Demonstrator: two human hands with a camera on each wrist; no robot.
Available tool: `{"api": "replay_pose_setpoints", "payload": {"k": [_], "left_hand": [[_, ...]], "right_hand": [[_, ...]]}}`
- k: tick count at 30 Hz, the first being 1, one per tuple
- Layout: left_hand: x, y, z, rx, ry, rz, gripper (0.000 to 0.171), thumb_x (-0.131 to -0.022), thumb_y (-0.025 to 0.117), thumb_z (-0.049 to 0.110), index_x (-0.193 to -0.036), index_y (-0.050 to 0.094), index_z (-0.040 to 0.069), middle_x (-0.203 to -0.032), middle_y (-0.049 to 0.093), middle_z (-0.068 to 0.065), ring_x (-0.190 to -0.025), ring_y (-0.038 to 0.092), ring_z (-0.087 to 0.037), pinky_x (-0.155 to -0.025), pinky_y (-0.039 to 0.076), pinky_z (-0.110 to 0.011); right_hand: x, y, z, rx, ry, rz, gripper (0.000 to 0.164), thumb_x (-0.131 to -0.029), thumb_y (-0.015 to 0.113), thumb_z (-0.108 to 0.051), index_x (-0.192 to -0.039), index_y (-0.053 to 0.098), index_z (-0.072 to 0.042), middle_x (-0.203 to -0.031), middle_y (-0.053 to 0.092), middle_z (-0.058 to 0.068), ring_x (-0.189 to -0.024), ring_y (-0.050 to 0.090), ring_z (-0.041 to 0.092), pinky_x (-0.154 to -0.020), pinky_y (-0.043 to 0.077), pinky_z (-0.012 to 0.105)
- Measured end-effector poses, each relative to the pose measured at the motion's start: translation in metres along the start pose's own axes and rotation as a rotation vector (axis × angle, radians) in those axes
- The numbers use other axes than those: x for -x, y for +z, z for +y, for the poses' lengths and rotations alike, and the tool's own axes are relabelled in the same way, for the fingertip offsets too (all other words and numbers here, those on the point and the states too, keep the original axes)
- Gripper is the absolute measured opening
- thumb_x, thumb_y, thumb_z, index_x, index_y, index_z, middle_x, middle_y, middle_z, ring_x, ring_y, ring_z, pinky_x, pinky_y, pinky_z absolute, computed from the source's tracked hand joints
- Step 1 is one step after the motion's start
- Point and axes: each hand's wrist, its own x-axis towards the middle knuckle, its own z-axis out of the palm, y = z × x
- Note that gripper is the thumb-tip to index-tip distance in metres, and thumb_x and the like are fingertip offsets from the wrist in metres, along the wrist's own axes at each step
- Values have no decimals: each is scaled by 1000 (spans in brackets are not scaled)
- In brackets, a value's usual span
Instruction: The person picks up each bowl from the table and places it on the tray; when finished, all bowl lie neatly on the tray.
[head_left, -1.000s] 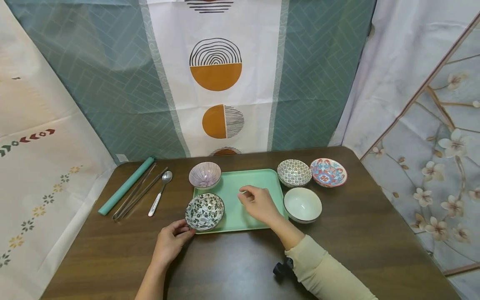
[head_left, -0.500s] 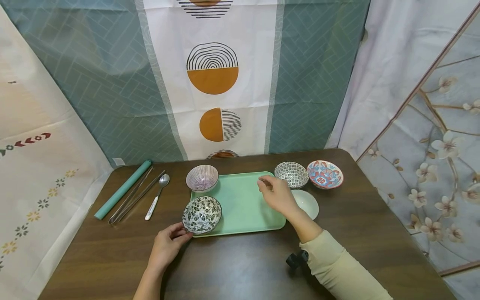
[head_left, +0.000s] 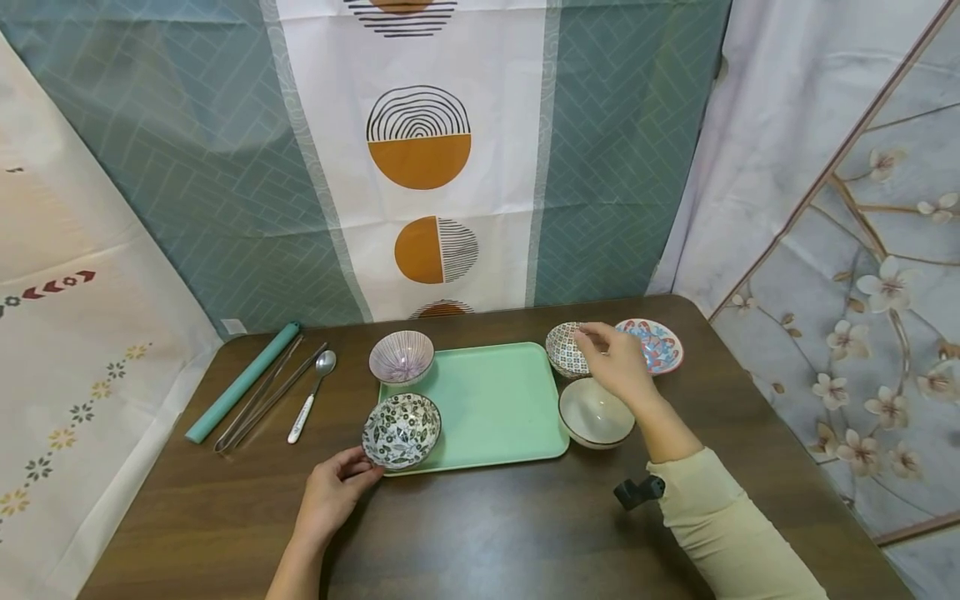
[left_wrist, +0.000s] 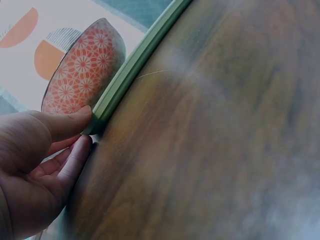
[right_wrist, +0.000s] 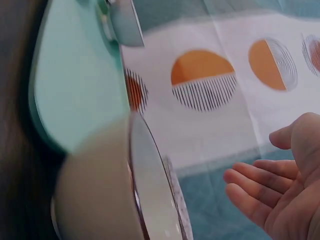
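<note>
My left hand (head_left: 335,490) is at the near left corner of a mint-green tray (head_left: 498,408). In the left wrist view its thumb lies over the tray's corner and the fingers (left_wrist: 79,152) come from below, pinching it. On that corner sits a bowl (head_left: 402,431) with a dark leaf pattern inside; its outside (left_wrist: 82,70) is red with white flowers. My right hand (head_left: 618,367), fingers loosely bent and holding nothing, is over the right-hand bowls. It partly covers a small-patterned bowl (head_left: 564,348) and is above a plain white bowl (head_left: 596,414).
A purple-striped bowl (head_left: 402,357) sits at the tray's far left corner. Behind my right hand is a red-and-blue patterned bowl (head_left: 660,346). To the left lie a spoon (head_left: 303,412), metal tongs (head_left: 262,406) and a teal roll (head_left: 243,383). A curtain (head_left: 622,167) hangs behind the table.
My right hand has moved from over the tray rightward to over the bowls at right, uncovering the tray. The left hand stays at the tray's corner. The head view has shifted slightly.
</note>
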Motion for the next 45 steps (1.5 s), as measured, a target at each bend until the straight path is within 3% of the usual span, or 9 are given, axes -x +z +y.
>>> {"api": "replay_pose_setpoints", "payload": {"k": [7, 14, 18, 22, 26, 34, 37, 41, 45], "left_hand": [[-1, 0, 0, 9, -6, 3, 41, -87, 80, 6, -124, 67, -6, -103, 73, -14, -91, 70, -14, -72, 55, -18], [-1, 1, -1, 8, -9, -3, 42, -88, 80, 6, -125, 66, -6, -103, 73, -14, -92, 70, -15, -72, 55, -18], [-1, 0, -1, 12, -8, -1, 42, -87, 80, 6, -125, 66, -6, -104, 72, -15, -93, 70, -16, -72, 55, -18], [-2, 1, -1, 18, -3, -2, 42, -87, 80, 6, -125, 66, -6, -104, 72, -15, -93, 69, -15, -73, 55, -18], [-1, 1, -1, 19, -8, -4, 42, -87, 80, 6, -125, 66, -6, -104, 72, -15, -92, 69, -15, -73, 55, -18], [-1, 1, 1, 19, -4, -5, 44, -86, 81, 6, -126, 66, -6, -103, 72, -14, -93, 69, -16, -72, 55, -19], [-1, 1, 1, 31, -6, -7, 44, -86, 81, 5, -126, 65, -6, -103, 72, -15, -92, 70, -15, -73, 55, -19], [-1, 2, 1, 36, -11, -7, 43, -87, 80, 5, -125, 65, -7, -103, 72, -15, -91, 70, -14, -72, 55, -19], [-1, 2, 0, 29, -20, -3, 43, -87, 80, 5, -125, 65, -7, -102, 72, -15, -92, 70, -15, -72, 55, -19]], "right_hand": [[-1, -27, 24, 67, 17, 48, 37, -104, 57, -25, -122, 66, 6, -107, 72, 24, -99, 69, 44, -97, 50, 56], [4, -44, 51, 128, 54, 149, 36, -101, 61, -20, -122, 67, 9, -104, 73, 26, -92, 71, 44, -79, 57, 57], [7, -53, 62, 139, 90, 161, 38, -102, 60, -22, -125, 65, 8, -107, 71, 27, -97, 69, 47, -92, 51, 58], [10, -59, 75, 146, 130, 194, 39, -102, 60, -24, -124, 64, 8, -110, 71, 27, -101, 67, 47, -95, 45, 60], [13, -62, 90, 159, 166, 244, 37, -101, 60, -21, -122, 65, 9, -109, 71, 27, -98, 67, 45, -91, 48, 55], [22, -63, 121, 208, 172, 364, 30, -97, 65, -11, -117, 66, 12, -110, 69, 29, -97, 68, 42, -86, 53, 31], [23, -62, 128, 202, 168, 388, 29, -95, 65, -8, -116, 66, 13, -109, 67, 30, -97, 67, 43, -89, 53, 39], [24, -59, 136, 210, 146, 417, 29, -94, 65, -8, -113, 66, 13, -104, 67, 32, -93, 64, 44, -98, 39, 54], [25, -54, 141, 212, 154, 429, 28, -94, 65, -9, -112, 66, 13, -100, 68, 32, -90, 61, 44, -97, 35, 57]]}}
